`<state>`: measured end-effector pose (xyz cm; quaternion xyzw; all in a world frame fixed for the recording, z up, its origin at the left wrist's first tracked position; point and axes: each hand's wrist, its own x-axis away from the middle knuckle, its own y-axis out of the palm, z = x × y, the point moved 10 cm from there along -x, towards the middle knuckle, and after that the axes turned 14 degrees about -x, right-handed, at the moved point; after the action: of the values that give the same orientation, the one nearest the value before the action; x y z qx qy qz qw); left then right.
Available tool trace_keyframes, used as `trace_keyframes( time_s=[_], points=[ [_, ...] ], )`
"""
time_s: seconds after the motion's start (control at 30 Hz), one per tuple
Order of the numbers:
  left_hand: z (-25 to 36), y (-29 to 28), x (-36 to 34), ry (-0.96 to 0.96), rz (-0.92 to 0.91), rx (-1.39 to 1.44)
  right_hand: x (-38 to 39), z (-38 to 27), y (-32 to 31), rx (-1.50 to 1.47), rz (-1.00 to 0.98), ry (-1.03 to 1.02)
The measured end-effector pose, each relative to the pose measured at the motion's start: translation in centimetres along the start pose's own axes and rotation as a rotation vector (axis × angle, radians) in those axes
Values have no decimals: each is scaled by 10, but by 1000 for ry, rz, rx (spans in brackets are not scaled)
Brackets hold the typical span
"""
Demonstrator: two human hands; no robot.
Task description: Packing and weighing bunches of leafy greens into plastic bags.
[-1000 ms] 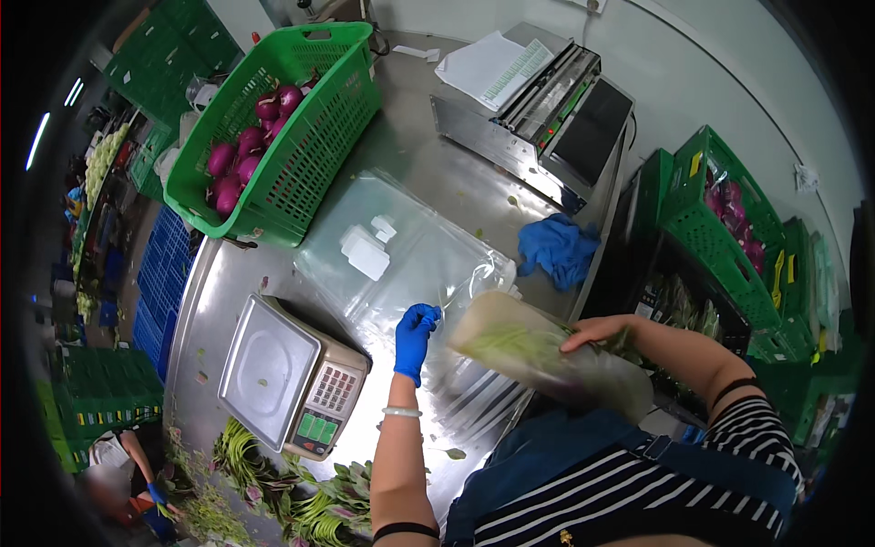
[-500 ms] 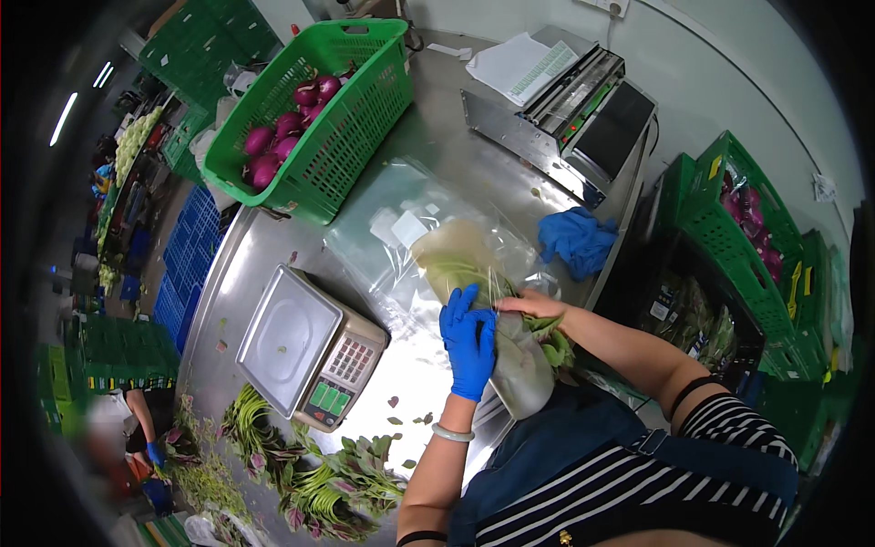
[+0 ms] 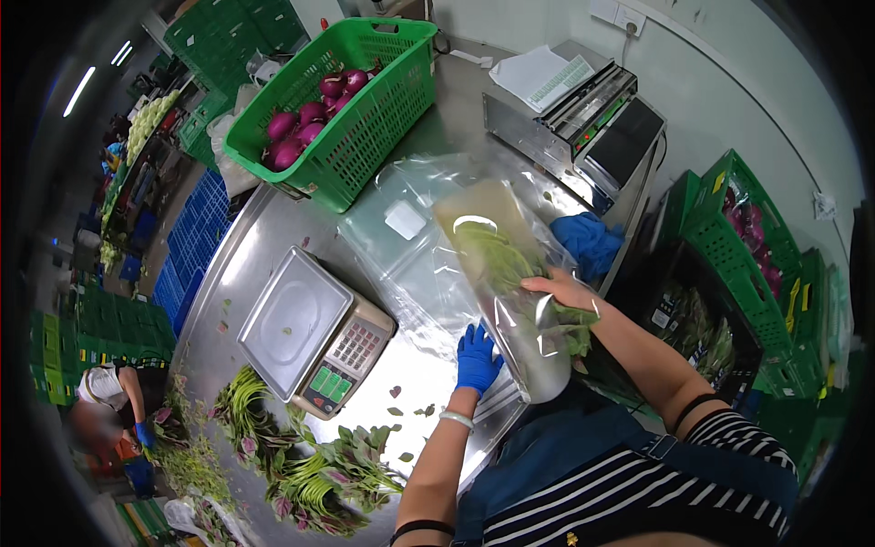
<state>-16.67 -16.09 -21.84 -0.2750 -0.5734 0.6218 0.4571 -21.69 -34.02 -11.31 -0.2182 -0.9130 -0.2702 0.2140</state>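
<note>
My right hand [image 3: 567, 290], bare, closes round a bunch of leafy greens [image 3: 497, 251]. A clear plastic bag [image 3: 467, 202] covers the pale green stems, and leaves show beside my wrist. Whether the whole bunch lies inside the bag I cannot tell. My left hand [image 3: 478, 359], in a blue glove, is open with fingers spread, just left of the bag's near end. Beneath and beyond lies a stack of flat clear bags [image 3: 387, 251] on the metal table [image 3: 437, 365].
Left of my hands stands a weighing scale [image 3: 319, 333], with bunches of greens [image 3: 319, 483] nearer me. A green crate [image 3: 365, 137] of purple onions, a film wrapping machine [image 3: 583, 128] and a crumpled blue glove [image 3: 588, 242] sit farther off. At far left a person [image 3: 114, 387] bends over greens.
My left hand has come off the bagged greens and moved down toward me, its fingers spreading. My right hand and the bunch have shifted slightly right. The whole view has shifted a little.
</note>
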Motion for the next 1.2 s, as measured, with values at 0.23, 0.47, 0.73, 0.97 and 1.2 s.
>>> trace_keyframes(
  time_s=[0.23,0.47,0.73,0.97,1.2],
  points=[
    [-41,-30,4,-104,50,-29,74,-55,31,16,-8,-59],
    [37,-65,106,-644,-236,2029,39,21,47,178,130,-68],
    [24,-91,192,-399,-242,1886,108,39,127,-47,-35,18],
    [-50,-131,213,-307,-17,1114,213,-85,186,1127,-35,-1221],
    [-89,-169,202,-410,149,1072,125,-88,161,583,33,-492]
  ],
)
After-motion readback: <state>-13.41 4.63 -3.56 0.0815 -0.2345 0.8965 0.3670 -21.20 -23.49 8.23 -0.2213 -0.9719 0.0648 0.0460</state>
